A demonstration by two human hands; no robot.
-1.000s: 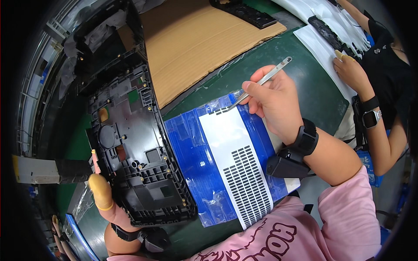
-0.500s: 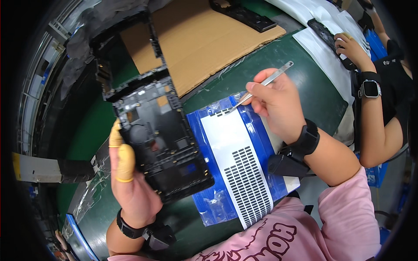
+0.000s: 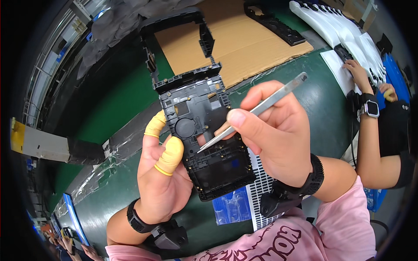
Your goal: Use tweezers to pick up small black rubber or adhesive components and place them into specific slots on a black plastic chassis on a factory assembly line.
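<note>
The left hand (image 3: 162,180) clamps its grip on the black frame (image 3: 200,108), above the table (image 3: 324,104); the right hand (image 3: 278,130) pinches tweezers (image 3: 274,96) over that frame. Placement seems underway, next needing steady aim.

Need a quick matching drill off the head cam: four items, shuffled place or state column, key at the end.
Column 1
1. Tweezers
2. Black plastic frame
3. Cardboard sheet
4. Yellow finger covers

Column 2
A. Tan, lying flat beyond the hands
B. Worn on the thumb and a finger of the left hand
C. Pinched in the right hand
D. Held up in the left hand

Pairs: 1-C, 2-D, 3-A, 4-B
</note>
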